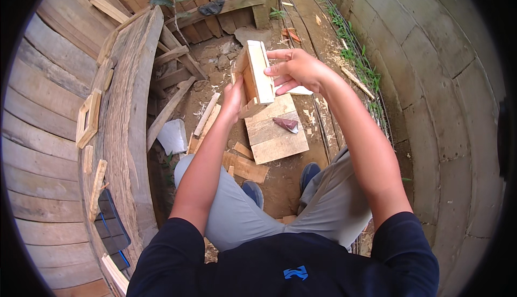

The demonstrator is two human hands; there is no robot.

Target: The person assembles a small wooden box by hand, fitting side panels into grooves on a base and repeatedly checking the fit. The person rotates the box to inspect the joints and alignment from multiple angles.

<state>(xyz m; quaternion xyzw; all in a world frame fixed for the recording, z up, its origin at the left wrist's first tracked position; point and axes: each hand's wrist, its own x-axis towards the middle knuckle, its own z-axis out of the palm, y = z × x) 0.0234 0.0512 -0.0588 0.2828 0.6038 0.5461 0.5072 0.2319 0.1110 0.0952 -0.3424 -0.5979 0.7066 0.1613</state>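
Observation:
In front of me, above the ground, a small box-like piece of pale wood (260, 78) is held tilted, its long narrow side facing up. My left hand (233, 100) is closed on its left side, with most of the fingers hidden behind the wood. At the right side, my right hand (293, 69) has its fingers stretched and apart, the tips at the wood's edge. Below lies a square wooden board (274, 149) with a folded, dark reddish-brown piece (285, 124) on it, which looks like sandpaper.
At left runs a thick wooden bench (121, 108) bearing a small wooden frame (89, 118) and a phone (112, 216). Offcuts (245, 166), shavings and a white block (172, 137) lie on the ground. A block wall (431, 92) rises at right.

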